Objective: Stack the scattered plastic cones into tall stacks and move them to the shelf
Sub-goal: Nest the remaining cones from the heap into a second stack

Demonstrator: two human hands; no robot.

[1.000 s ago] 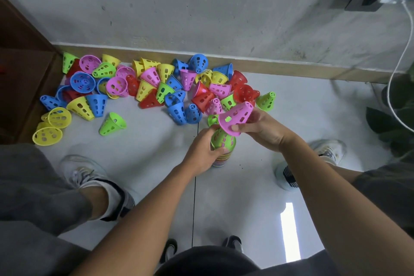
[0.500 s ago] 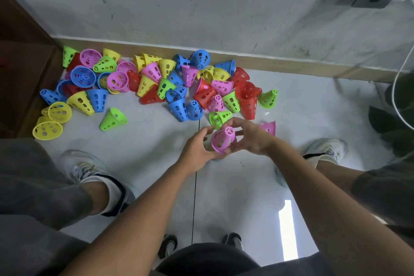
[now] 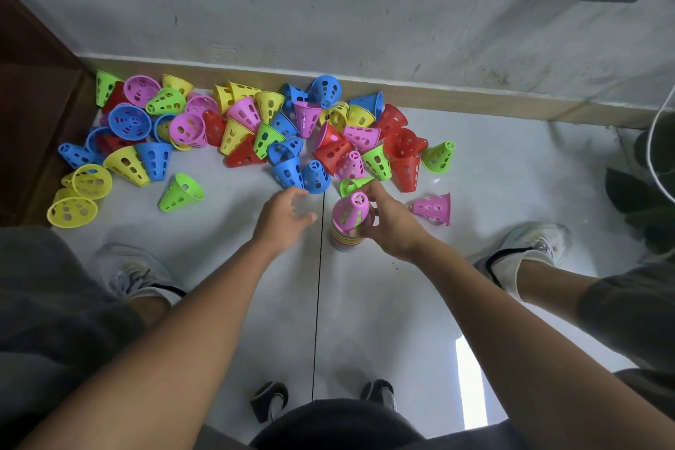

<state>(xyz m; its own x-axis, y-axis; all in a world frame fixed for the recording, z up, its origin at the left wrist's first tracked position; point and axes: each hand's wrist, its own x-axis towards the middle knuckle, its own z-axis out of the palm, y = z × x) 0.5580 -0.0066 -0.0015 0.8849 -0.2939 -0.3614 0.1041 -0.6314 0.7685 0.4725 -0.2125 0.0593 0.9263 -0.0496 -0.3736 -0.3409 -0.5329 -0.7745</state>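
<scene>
head view: the only camera we get, looking down at the floor between our feet
stack: stands upright on the floor by the tile seam; a pink cone sits on top, so it looks freshly capped
right hand: fingers curled round the pink cone and the stack's upper part; we reckon that's to seat the cone and keep the stack steady
left hand: holds nothing; fingers loosely spread, reaching toward the blue cones just ahead, probably the next pick
loose cones: most are scattered along the wall; one pink stray lies just right of the stack
progress: early, we'd say; lots left to collect
hidden: the right hand covers much of the stack, so its height is hard to judge; no shelf clearly in view, only a dark wooden edge cut off at the left
</scene>
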